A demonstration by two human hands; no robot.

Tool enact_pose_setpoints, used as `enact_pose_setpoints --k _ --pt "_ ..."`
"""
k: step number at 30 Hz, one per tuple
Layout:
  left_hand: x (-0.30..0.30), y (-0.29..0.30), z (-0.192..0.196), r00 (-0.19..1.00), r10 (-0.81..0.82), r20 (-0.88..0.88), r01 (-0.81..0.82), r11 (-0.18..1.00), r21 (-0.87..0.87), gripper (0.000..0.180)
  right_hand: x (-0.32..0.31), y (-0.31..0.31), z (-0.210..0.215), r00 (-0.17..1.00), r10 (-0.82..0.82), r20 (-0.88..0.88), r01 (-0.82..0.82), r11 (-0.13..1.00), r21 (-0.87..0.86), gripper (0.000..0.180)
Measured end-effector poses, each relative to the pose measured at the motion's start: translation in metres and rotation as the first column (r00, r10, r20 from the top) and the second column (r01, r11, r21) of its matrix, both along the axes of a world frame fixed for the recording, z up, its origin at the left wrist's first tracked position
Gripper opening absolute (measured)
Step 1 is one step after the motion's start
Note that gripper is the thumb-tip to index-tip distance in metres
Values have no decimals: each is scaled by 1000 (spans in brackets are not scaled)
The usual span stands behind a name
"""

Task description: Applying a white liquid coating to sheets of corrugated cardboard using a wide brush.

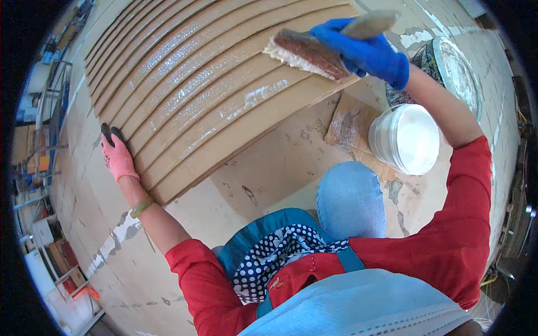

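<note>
Brush (307, 51) clasped in right hand (364, 51), left hand (119, 157) by the strips (193, 87) (can't tell its grip): I'd stroke lengthwise, evenly.

Left arm (163, 223) extended, left hand (118, 157) fingers (116, 134) pointing forward; right arm (440, 105) bent, right hand (364, 55) farther ahead, curled in grip

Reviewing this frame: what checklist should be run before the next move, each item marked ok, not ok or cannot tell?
1. Brush held by the right hand: ok
2. Bristles over the layered sheets: ok
3. Left hand at the sheets' left edge: ok
4. Glossy coating even on the nearest strips: not ok, patchy
5. White bucket apart from the sheets: ok
6. Amount left in that bucket: cannot tell
</note>
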State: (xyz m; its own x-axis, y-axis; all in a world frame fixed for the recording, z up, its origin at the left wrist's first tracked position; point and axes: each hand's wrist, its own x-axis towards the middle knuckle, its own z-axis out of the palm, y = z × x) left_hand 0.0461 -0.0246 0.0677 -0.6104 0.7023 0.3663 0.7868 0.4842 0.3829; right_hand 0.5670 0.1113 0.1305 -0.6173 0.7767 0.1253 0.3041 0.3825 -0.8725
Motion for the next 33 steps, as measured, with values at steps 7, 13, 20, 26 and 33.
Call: enact_pose_setpoints --k 7,13,20,26,33 --pt "-16 5 -19 999 24 -40 -23 999 39 48 -98 134 63 889 -120 -442 212 963 165 20" --pt "0 15 -17 1000 -13 3 13 1000 28 47 -77 150 17 946 -186 -267 228 963 140 21" --pt "-17 2 -10 1000 0 -16 1 1000 31 47 -4 -21 6 986 -154 67 154 988 9 34" --pt "-4 11 -13 1000 -21 19 20 997 76 46 -66 81 56 961 145 -234 -46 922 383 18" --pt "-4 9 -12 999 -1 45 -2 997 71 46 -127 135 38 969 -246 -26 241 914 326 15"
